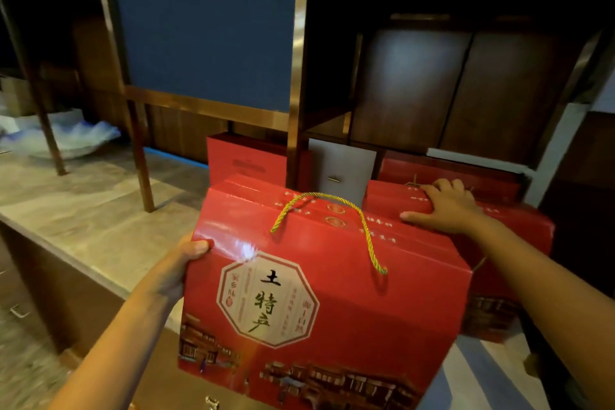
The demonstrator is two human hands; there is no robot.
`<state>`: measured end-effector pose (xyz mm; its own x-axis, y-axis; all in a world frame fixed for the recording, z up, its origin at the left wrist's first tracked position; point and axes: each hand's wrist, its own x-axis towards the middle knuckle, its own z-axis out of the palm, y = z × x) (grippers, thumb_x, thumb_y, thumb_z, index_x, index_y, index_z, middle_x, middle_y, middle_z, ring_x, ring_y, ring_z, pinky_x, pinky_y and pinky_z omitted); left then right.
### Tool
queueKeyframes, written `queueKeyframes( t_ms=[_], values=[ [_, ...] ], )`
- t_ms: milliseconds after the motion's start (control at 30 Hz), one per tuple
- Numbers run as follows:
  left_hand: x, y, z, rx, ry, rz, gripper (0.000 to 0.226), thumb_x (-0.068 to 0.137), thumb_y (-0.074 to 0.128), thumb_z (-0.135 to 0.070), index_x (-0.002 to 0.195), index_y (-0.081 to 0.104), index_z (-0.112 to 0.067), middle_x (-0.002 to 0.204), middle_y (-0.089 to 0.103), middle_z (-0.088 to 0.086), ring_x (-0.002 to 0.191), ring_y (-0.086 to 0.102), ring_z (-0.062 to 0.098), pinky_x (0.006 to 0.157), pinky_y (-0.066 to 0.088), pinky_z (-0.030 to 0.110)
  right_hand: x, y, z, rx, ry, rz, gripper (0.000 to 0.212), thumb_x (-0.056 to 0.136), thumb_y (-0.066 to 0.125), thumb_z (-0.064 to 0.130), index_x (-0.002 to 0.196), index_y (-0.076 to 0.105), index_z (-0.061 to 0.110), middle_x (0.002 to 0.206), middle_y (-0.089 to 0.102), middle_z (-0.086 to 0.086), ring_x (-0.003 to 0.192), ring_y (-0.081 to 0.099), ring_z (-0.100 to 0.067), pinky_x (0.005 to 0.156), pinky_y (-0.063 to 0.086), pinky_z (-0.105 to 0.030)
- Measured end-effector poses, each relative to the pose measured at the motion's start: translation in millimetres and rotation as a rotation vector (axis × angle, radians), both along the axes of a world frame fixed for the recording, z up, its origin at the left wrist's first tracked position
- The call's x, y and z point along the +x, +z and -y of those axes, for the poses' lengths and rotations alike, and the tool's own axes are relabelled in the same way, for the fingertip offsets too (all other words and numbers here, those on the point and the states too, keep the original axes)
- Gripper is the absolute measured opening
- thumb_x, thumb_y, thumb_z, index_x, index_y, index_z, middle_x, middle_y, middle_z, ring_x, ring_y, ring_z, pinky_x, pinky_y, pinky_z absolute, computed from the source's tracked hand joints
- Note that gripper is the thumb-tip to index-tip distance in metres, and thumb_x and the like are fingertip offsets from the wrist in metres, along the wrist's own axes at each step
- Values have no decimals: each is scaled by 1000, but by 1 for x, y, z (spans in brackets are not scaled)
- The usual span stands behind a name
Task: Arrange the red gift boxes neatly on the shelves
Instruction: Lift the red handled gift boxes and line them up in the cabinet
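Observation:
A large red gift box (332,303) with a yellow rope handle and an octagonal label fills the lower middle of the view. My left hand (179,263) grips its upper left corner. My right hand (446,206) lies spread on the top edge of a second red gift box (519,243) just behind and to the right. A third red box (246,160) stands further back on the marble counter, and another red box (446,173) lies behind my right hand at the foot of the dark shelf unit (432,83).
A marble counter (86,203) runs to the left, with wooden shelf legs (141,156) standing on it. A blue panel (206,27) hangs behind. Crumpled clear plastic (66,136) lies at far left. A small white drawer box (342,170) sits between the red boxes.

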<state>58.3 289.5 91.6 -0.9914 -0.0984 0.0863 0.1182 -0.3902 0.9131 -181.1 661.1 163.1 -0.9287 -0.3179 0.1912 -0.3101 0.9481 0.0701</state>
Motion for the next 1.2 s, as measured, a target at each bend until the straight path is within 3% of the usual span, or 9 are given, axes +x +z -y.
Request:
queueKeyframes(
  t_ms=[133, 300, 500, 733, 833, 967, 1033, 1100, 1200],
  values=[
    [-10, -9, -28, 38, -53, 64, 57, 6, 89, -24, 60, 79, -10, 55, 74, 9, 46, 70, 19, 40, 56, 27, -10, 23, -44, 1, 33, 294, 99, 66, 60, 72, 147, 17, 35, 155, 17, -6, 141, 14, -33, 114, 18, -47],
    [-29, -10, -51, 79, -65, 24, 36, 37, 60, -21, 66, 80, -15, 61, 75, 10, 51, 72, 21, 43, 57, 29, -16, 16, -71, 12, -7, 264, 111, 59, 72, 65, 148, 14, 31, 151, 29, -11, 138, 29, -32, 114, 25, -44],
    [-54, -5, -78, 89, -106, -23, 18, 50, 67, -8, 61, 79, -15, 55, 74, 7, 46, 70, 17, 41, 55, 25, -27, 8, -59, -27, -18, 174, 109, 60, 68, 68, 147, 20, 25, 149, 36, -12, 135, 34, -33, 111, 30, -45],
    [-86, -6, -81, 103, -119, 4, 45, 83, 40, 2, 64, 79, -11, 61, 75, 11, 51, 72, 21, 43, 57, 28, -27, 18, -69, -365, 30, 232, 89, 74, 66, 55, 146, 28, 18, 150, 37, -9, 134, 39, -25, 105, 34, -30],
    [-97, -8, -82, 87, -140, 27, 68, 95, 19, -6, 66, 80, -13, 64, 76, 9, 54, 73, 21, 46, 58, 30, 5, 24, -88, -832, 23, 158, 59, 86, 54, 48, 138, 43, 23, 139, 49, -4, 114, 46, -10, 90, 33, -17],
    [-107, -13, -87, 68, -149, 50, 60, 95, 20, -7, 74, 77, -12, 63, 76, 7, 54, 73, 19, 45, 58, 30, 88, 11, -108, -1294, -53, 193, 49, 73, 41, 75, 102, 65, 44, 122, 65, 6, 89, 63, 6, 78, 44, -19],
    [-112, -14, -93, 59, -170, 50, 57, 95, 20, -6, 80, 74, -14, 64, 77, 5, 55, 73, 18, 46, 58, 30, 129, -12, -109, -1417, -222, 229, 60, 53, 39, 88, 77, 74, 45, 92, 77, 7, 69, 71, 1, 65, 48, -23],
    [-116, -16, -101, 39, -195, 39, 66, 95, 19, -5, 70, 79, -17, 64, 77, 4, 56, 73, 17, 47, 59, 29, 159, -36, -108, -1531, -391, 291, 79, 39, 38, 90, 64, 75, 26, 56, 73, 3, 57, 71, -19, 52, 49, -25],
    [-118, -18, -113, 25, -230, 15, 71, 94, 18, 0, 66, 80, -21, 63, 76, 3, 55, 72, 15, 47, 58, 27, 189, -57, -110, -1635, -485, 275, 75, 54, 32, 86, 62, 59, 17, 33, 60, -1, 59, 57, -25, 51, 42, -28]
  ],
)
